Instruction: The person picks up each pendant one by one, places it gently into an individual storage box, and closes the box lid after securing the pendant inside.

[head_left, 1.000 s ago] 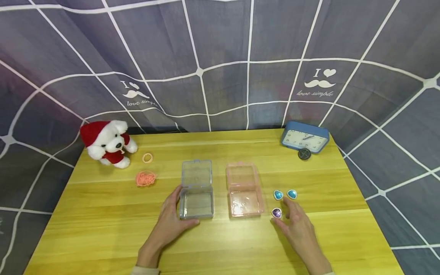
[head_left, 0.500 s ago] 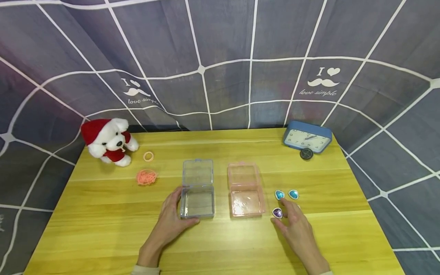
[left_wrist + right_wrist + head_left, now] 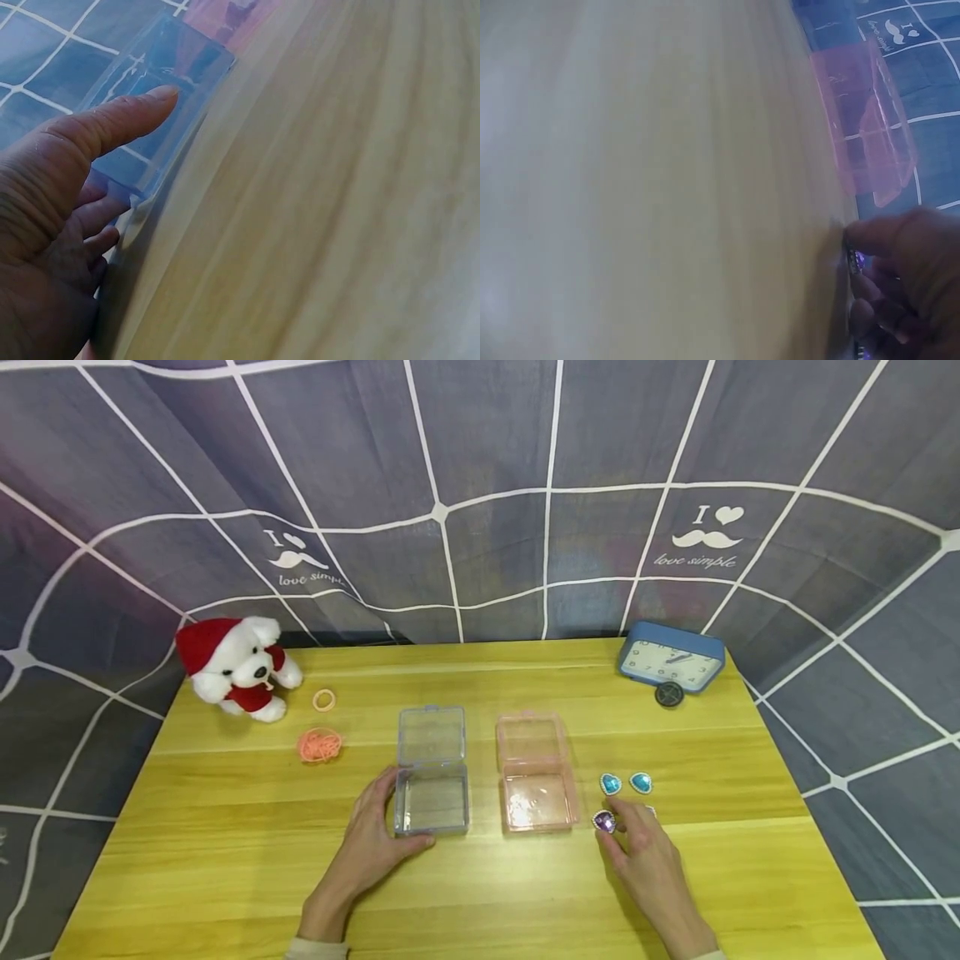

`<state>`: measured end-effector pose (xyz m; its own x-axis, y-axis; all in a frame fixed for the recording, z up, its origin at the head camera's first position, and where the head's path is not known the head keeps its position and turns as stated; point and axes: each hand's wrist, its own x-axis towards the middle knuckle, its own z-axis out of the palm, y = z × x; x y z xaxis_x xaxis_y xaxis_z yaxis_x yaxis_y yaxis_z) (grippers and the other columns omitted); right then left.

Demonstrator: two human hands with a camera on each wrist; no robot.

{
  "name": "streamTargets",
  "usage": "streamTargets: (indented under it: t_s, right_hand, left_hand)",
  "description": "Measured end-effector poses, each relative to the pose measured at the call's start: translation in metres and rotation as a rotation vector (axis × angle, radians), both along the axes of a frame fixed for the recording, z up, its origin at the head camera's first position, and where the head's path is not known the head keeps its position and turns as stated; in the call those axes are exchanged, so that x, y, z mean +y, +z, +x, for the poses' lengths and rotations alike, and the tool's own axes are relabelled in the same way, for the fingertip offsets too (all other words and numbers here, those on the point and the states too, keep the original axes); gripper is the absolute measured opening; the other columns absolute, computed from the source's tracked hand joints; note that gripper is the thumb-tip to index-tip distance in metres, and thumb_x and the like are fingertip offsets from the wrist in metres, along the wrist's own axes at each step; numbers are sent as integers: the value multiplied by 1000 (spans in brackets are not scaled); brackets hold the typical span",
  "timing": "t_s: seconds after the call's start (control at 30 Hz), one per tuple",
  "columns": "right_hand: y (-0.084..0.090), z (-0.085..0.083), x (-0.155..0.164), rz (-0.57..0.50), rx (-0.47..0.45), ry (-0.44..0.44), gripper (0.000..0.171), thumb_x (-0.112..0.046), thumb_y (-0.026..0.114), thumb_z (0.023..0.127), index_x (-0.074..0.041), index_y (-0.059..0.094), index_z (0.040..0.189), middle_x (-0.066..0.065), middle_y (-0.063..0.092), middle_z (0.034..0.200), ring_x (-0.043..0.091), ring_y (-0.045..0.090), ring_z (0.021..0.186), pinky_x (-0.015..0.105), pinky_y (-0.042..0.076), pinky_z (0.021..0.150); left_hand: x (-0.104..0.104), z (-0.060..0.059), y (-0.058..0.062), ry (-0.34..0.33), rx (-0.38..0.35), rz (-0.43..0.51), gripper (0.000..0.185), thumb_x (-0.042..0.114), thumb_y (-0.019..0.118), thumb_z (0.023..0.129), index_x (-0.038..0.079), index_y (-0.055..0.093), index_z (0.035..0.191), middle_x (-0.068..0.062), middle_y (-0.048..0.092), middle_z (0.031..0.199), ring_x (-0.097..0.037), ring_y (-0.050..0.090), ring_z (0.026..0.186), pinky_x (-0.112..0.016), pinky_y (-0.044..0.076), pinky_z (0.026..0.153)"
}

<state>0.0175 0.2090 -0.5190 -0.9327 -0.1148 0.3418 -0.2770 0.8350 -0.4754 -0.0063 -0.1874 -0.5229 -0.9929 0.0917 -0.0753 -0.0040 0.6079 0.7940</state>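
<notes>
Our right hand (image 3: 647, 852) pinches the purple gem (image 3: 603, 822) just right of the pink box (image 3: 534, 774), while our left hand (image 3: 372, 843) cups the clear box (image 3: 431, 774).

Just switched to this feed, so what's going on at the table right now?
A person's left hand holds the open clear box by its near left corner. The right hand pinches the purple heart gem, which lies on the table right of the open pink box. Two blue heart gems lie just beyond. Both boxes look empty.
</notes>
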Motion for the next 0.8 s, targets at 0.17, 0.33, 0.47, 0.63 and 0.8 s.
streamTargets:
  t_s: [0.17,0.33,0.47,0.63,0.8]
  right_hand:
    - [-1,-1,-1,13,17,4,55,5,94,70,5,70,120,13,70,102,25,73,82,30,62,60]
    - [-2,-2,-1,25,37,6,53,5,95,70,5,71,117,13,70,99,25,73,81,29,61,59]
    - [-1,-4,-1,22,52,-2,49,3,95,70,5,72,114,12,71,96,23,72,79,30,61,59]
    - [3,-10,0,19,81,-7,48,4,95,70,6,72,113,12,71,93,22,71,75,33,62,59]
    - [14,-20,-2,22,135,-4,49,4,96,69,7,72,111,13,70,90,24,70,73,36,61,57]
  left_hand:
    - [0,0,0,0,2,12,111,43,97,72,17,36,161,-18,36,167,-45,32,150,-77,27,117]
    - [-1,-1,0,-2,-7,22,111,41,98,72,19,36,161,-16,35,168,-44,31,151,-76,27,117]
    - [-1,-1,0,-6,-4,34,111,41,98,71,19,37,161,-16,34,168,-44,30,151,-78,26,116]
    - [-2,-1,0,-7,3,49,109,40,98,71,20,38,160,-15,35,168,-43,30,151,-78,26,116]
    - [-3,0,-1,-3,5,34,109,43,97,71,19,38,160,-16,35,168,-45,31,151,-78,27,116]
